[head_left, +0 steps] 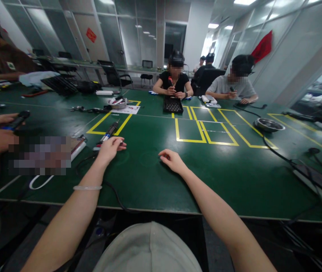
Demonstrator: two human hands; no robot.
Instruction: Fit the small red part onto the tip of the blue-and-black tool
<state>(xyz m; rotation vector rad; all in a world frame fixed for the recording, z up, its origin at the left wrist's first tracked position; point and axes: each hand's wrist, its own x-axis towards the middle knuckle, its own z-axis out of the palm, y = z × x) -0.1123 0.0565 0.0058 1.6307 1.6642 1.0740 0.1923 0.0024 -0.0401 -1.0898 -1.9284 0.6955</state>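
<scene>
My left hand (111, 148) is low over the green table (146, 181), its fingers curled in against the thumb. Whatever may be between those fingertips is too small to make out. Just beyond it lies a blue-and-black pen-like tool with a thin metal tip (111, 130), which looks like a soldering iron; whether the hand touches it I cannot tell. My right hand (173, 161) rests at the table's middle, fingers loosely bent and apart from the thumb, with nothing seen in it. Bare green tabletop separates the two hands.
Yellow tape rectangles (190, 141) mark the tabletop. On the right are a round metal dish (270, 124), black cables and a white power strip (316, 185). A neighbour's hand with a black device (17, 120) is at left. Across sits a person behind a black tray (173, 105).
</scene>
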